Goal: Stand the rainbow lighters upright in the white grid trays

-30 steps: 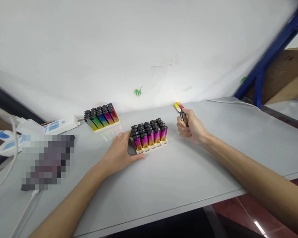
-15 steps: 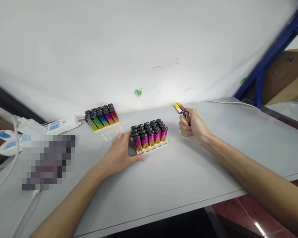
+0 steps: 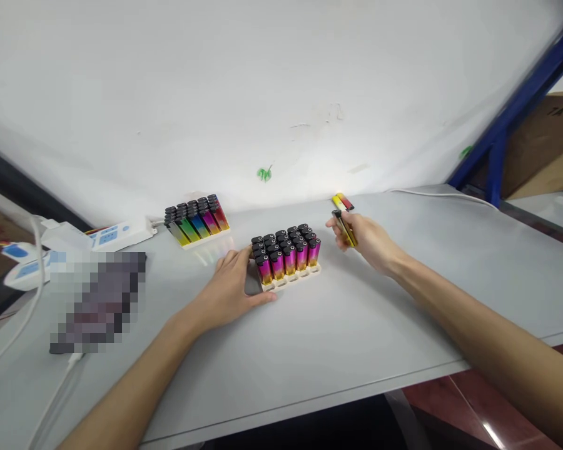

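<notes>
My right hand (image 3: 363,237) is closed around a lighter (image 3: 346,230) with a black top and a golden body, held tilted above the table. My left hand (image 3: 229,281) spans the left end of a cream-coloured rack (image 3: 293,278), its thumb along the front corner and its fingertips at the back left side. In that rack stand several pink-to-gold lighters (image 3: 289,257) with black tops, in rows; the front row of slots holds nothing. Behind my right hand, a yellow lighter (image 3: 338,201) and a red one (image 3: 346,200) lie near the wall.
A second rack (image 3: 206,239), filled with multicoloured lighters (image 3: 197,219), stands by the wall at left. White power strips (image 3: 115,234), a cable (image 3: 40,281) and a pixelated dark object (image 3: 98,303) occupy the left side. Another white cable (image 3: 443,194) runs along the back right. A blue metal frame (image 3: 497,150) rises at right.
My right hand has turned and shifted slightly left, so the lighter in it shows its golden body. My left hand keeps its place by the rack. The view has shifted a little.
</notes>
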{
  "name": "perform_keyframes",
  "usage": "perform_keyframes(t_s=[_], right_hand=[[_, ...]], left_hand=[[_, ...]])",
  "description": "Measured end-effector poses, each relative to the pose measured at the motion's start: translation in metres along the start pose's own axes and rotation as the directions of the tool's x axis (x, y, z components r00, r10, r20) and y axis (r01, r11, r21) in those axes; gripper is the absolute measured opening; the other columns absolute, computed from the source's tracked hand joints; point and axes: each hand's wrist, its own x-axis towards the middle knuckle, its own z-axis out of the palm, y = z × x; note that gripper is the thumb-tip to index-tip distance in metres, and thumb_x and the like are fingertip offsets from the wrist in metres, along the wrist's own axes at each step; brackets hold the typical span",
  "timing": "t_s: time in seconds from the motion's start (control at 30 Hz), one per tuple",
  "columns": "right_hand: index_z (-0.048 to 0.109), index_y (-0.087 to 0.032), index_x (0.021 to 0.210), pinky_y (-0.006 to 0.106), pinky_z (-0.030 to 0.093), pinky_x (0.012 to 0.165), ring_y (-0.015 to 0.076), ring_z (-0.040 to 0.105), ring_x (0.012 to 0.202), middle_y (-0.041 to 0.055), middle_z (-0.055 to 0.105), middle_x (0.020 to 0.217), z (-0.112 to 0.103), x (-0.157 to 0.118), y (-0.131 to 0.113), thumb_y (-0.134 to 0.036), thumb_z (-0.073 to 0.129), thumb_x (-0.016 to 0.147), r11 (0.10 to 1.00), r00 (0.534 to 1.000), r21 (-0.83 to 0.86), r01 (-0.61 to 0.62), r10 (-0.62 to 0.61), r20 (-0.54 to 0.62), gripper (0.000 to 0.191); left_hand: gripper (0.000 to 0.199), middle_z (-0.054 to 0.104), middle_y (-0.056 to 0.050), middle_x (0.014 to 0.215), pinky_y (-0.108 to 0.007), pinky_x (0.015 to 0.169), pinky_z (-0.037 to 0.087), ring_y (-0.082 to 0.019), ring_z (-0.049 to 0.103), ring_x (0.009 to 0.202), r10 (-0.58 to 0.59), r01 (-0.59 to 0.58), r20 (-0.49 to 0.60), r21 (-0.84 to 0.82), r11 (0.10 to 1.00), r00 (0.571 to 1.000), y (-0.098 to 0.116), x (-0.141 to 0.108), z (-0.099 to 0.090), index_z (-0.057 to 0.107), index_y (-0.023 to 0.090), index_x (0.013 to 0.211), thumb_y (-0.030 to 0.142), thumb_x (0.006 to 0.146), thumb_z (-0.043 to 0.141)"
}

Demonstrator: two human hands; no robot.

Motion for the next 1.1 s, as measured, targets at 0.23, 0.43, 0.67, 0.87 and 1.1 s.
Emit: perform_keyframes(t_s=[0.23,0.43,0.67,0.87,1.1], right_hand=[[0.071,-0.022,0.084,0.034,0.047,0.075,0.0181,0.058,0.081,0.0036,0.066,0.089,-0.011,-0.02,-0.033,-0.047,0.069,0.085,0.923,0.956,-0.265,0.28,-0.244,0.16,0.025],[0.072,-0.022,0.094,0.033,0.052,0.068,0.0183,0.063,0.073,0.0049,0.071,0.084,0.031,-0.045,-0.048,-0.044,0.075,0.081,0.874,0.909,-0.294,0.387,-0.309,0.279,0.025],[0.071,-0.024,0.095,0.029,0.048,0.067,0.016,0.065,0.073,0.0016,0.072,0.084,0.076,-0.043,-0.033,-0.03,0.071,0.087,0.677,0.844,-0.511,0.53,-0.364,0.393,0.01],[0.07,-0.022,0.094,0.03,0.041,0.062,0.0191,0.065,0.077,0.0041,0.073,0.089,0.085,-0.043,-0.034,-0.033,0.067,0.09,0.538,0.841,-0.647,0.541,-0.372,0.394,0.012],[0.069,-0.021,0.101,0.029,0.034,0.057,0.0186,0.067,0.078,0.0041,0.075,0.098,0.094,-0.045,-0.036,-0.028,0.06,0.093,0.423,0.845,-0.738,0.526,-0.359,0.397,0.014]], left_hand=[[0.08,0.056,-0.009,0.123,-0.049,0.099,0.042,-0.035,0.049,0.119,0.01,-0.01,-0.004,-0.006,1.0,1.0,-0.003,-0.001,0.002,0.041,0.028,0.141,0.066,0.076,0.068],[0.079,0.058,-0.009,0.122,-0.051,0.1,0.04,-0.035,0.05,0.117,0.039,-0.039,-0.021,-0.022,0.999,0.999,0.0,-0.001,0.002,0.042,0.027,0.14,0.061,0.074,0.071],[0.078,0.057,-0.008,0.121,-0.051,0.099,0.041,-0.035,0.048,0.116,0.043,-0.043,0.001,-0.036,0.998,0.999,0.001,-0.001,0.001,0.044,0.027,0.136,0.068,0.075,0.067],[0.067,0.057,-0.008,0.113,-0.05,0.095,0.042,-0.033,0.048,0.11,0.041,-0.042,-0.003,-0.02,0.999,0.999,0.004,0.0,-0.001,0.048,0.025,0.128,0.067,0.079,0.063],[0.055,0.056,-0.006,0.105,-0.048,0.092,0.041,-0.03,0.047,0.105,0.04,-0.04,-0.019,-0.03,0.999,0.999,0.004,0.002,0.0,0.049,0.024,0.118,0.062,0.081,0.063]])
